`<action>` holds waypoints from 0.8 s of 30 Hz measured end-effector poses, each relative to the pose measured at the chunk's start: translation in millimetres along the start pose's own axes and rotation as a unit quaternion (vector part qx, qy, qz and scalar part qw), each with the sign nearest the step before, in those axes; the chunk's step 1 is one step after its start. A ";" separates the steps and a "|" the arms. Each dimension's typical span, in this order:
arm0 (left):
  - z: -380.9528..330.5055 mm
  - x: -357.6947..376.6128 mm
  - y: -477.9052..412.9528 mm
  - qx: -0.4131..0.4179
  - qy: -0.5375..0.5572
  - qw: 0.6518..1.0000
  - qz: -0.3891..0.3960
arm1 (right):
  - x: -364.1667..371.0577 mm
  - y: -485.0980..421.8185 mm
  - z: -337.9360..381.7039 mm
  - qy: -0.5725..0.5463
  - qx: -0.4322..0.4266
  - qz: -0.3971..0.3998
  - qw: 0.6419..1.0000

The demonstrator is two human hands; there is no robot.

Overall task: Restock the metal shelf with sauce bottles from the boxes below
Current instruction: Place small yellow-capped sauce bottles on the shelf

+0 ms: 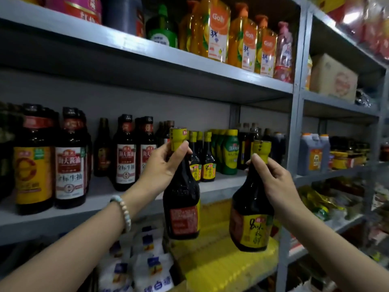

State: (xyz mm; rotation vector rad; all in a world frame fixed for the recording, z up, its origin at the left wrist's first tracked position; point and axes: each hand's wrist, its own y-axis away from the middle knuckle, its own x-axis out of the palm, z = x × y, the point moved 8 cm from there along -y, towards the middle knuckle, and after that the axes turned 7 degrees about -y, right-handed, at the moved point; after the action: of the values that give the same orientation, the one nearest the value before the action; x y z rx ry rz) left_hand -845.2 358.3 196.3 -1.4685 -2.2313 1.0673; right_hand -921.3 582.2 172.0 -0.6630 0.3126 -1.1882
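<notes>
L hand (164, 165), fingers (179, 152) tight round left bottle (181, 197) neck; R hand (275, 182) same, right bottle (250, 207)

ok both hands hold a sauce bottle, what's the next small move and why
Probably ease the left hand and its bottle forward, standing it on the shelf before the matching yellow-capped bottles: it is gripped by the neck in front of them, with bare shelf there.

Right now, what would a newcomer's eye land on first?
The left hand grips a dark glass yellow-capped sauce bottle by its neck at centre; the right hand grips a second such bottle lower right, both raised before the grey metal shelf. Behind them, matching yellow-capped bottles stand on its middle board, and orange plastic bottles line the board above.
</notes>
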 end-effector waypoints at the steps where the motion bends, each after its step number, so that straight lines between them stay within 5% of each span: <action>1: 0.0 -0.3 -10.8 0.002 0.007 1.000 0.001 | 1.5 -13.1 -0.2 -0.001 -0.006 -0.004 1.000; 12: 43.9 16.4 -114.1 0.011 0.020 0.999 -0.049 | 2.8 -143.9 -49.4 -0.054 -0.023 -0.018 0.998; 24: 104.7 46.9 -166.2 -0.005 -0.031 0.995 -0.092 | 21.8 -234.0 -123.3 -0.081 -0.033 0.085 0.993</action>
State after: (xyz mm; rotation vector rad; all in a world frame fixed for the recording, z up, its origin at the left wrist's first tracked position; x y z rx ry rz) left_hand -1039.9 318.0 231.9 -1.2193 -2.3638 1.0576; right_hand -1157.4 473.4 225.6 -0.7705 0.2668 -0.9588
